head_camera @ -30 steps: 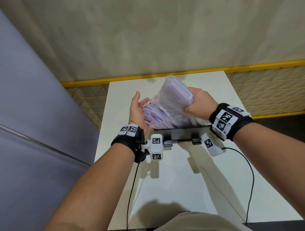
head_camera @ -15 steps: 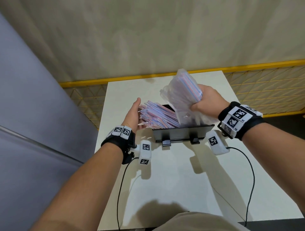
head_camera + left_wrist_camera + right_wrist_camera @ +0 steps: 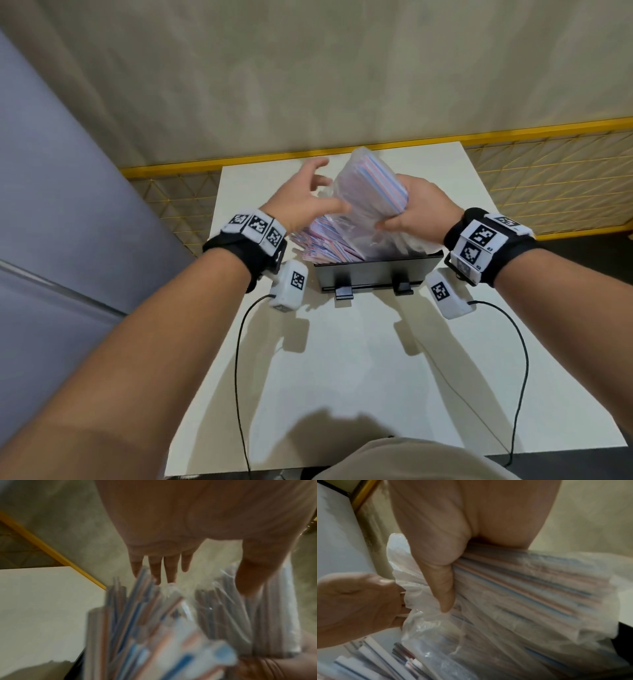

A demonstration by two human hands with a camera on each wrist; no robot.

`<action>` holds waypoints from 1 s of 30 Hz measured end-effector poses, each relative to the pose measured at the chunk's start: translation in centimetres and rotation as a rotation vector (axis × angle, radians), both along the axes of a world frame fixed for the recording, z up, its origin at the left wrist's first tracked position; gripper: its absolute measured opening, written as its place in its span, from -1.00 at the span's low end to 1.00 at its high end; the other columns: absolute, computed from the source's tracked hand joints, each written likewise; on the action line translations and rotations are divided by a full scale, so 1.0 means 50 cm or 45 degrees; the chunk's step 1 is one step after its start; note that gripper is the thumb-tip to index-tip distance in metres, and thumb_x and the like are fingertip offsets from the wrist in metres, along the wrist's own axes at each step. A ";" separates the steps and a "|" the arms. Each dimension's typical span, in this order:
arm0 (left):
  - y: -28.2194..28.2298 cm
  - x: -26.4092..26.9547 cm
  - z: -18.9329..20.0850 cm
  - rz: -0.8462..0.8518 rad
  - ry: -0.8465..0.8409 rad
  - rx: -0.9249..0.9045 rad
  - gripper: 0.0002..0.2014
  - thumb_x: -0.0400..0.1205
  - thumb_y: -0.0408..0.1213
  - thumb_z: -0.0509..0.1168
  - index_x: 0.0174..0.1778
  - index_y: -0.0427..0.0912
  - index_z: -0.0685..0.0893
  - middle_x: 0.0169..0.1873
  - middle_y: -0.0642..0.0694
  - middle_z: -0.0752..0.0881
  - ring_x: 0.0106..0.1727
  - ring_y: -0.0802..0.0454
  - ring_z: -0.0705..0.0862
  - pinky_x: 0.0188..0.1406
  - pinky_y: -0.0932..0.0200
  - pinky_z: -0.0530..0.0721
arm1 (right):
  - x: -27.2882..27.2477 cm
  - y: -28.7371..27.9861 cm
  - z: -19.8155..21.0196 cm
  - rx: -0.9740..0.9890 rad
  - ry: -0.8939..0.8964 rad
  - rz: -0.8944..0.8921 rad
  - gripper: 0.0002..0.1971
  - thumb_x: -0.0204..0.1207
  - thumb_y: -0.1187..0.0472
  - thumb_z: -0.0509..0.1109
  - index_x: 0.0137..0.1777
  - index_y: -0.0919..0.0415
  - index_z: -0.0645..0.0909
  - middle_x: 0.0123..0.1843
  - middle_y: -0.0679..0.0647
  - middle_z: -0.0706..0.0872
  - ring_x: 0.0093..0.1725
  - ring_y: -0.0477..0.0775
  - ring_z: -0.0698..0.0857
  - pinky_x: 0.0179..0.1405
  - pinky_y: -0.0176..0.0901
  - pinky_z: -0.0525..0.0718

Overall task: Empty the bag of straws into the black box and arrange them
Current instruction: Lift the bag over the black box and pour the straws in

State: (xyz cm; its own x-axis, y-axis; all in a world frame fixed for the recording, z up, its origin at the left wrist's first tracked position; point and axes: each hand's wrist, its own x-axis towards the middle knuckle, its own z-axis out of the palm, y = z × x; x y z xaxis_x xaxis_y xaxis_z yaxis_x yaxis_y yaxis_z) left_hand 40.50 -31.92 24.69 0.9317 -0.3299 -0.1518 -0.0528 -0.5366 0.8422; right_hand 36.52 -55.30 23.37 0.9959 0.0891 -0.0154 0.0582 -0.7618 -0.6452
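1. The right hand (image 3: pixel 423 209) grips a clear plastic bag (image 3: pixel 370 192) of striped straws, thumb on the near side, fingers wrapped round the bundle inside.
2. The bag tilts, closed end up and away from the grip, open mouth hanging down below it into the black box (image 3: pixel 376 274).
3. Loose straws (image 3: pixel 325 243) lie heaped in the box just below and left of the grip; some ends stick out over the box's left edge.
4. The left hand (image 3: pixel 305 202) is spread wide, fingers straight, holding nothing, just left of the bag; in the right wrist view its fingertips (image 3: pixel 400 607) touch the crumpled plastic.
5. The box stands on a white table (image 3: pixel 342 377), its two front clips toward the person.
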 end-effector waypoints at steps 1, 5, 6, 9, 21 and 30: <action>-0.010 0.002 0.004 -0.050 0.010 0.106 -0.11 0.50 -0.10 0.64 0.70 0.00 0.32 0.27 0.00 0.68 0.26 0.09 0.69 -0.08 0.29 0.74 | 0.002 -0.004 0.001 -0.010 -0.010 -0.009 -0.52 0.27 0.18 0.71 0.15 0.20 0.63 0.02 0.14 0.73 -0.02 0.19 0.66 -0.14 -0.10 0.51; -0.016 0.015 -0.008 -0.012 -0.261 0.385 -0.76 0.56 -0.32 0.53 0.14 -0.08 0.78 -0.22 0.04 0.76 -0.20 0.09 0.71 -0.03 0.09 0.75 | 0.013 -0.040 0.012 -0.086 -0.035 -0.148 -0.60 0.28 0.24 0.66 0.11 0.18 0.64 -0.03 0.14 0.71 -0.06 0.22 0.64 -0.18 -0.15 0.41; -0.013 0.018 -0.013 0.000 -0.277 0.342 -0.87 0.58 -0.35 0.51 -0.03 -0.05 0.80 -0.27 0.08 0.75 -0.23 0.13 0.69 -0.05 0.15 0.69 | 0.015 -0.047 0.015 -0.076 -0.028 -0.162 -0.60 0.28 0.24 0.67 0.09 0.18 0.64 -0.03 0.15 0.72 -0.05 0.22 0.64 -0.17 -0.15 0.42; -0.008 0.027 -0.020 0.022 -0.234 0.186 -0.81 0.60 -0.42 0.46 -0.14 0.02 0.76 -0.25 0.02 0.76 -0.20 0.06 0.69 0.02 0.05 0.74 | 0.015 -0.055 0.022 0.015 -0.027 -0.165 -0.59 0.27 0.27 0.69 0.09 0.19 0.65 -0.01 0.16 0.73 0.00 0.23 0.67 -0.14 -0.08 0.53; -0.011 0.019 -0.027 -0.022 -0.115 0.220 -0.66 0.53 -0.50 0.41 0.12 0.01 0.76 0.06 0.01 0.81 0.05 -0.08 0.80 0.21 -0.11 0.80 | 0.011 -0.066 0.027 0.061 -0.004 -0.104 -0.40 0.19 0.17 0.79 0.22 0.17 0.65 0.10 0.12 0.74 0.10 0.20 0.67 0.07 -0.03 0.62; -0.045 0.018 -0.003 -0.066 -0.235 0.230 -0.66 0.45 -0.08 0.61 0.01 -0.21 0.76 -0.12 -0.20 0.82 -0.14 0.01 0.71 0.04 -0.11 0.73 | 0.013 -0.031 0.015 0.051 -0.038 -0.004 -0.26 0.16 -0.01 0.79 0.34 0.12 0.60 0.14 0.03 0.73 0.11 0.13 0.66 0.00 -0.07 0.58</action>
State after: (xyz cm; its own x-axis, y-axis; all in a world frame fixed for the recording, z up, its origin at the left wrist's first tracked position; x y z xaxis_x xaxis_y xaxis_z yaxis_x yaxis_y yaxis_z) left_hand 41.39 -34.19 24.52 0.9317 -0.3609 -0.0418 -0.2278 -0.6700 0.7066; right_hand 37.17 -56.86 24.12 0.9961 0.0860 0.0180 0.0756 -0.7355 -0.6733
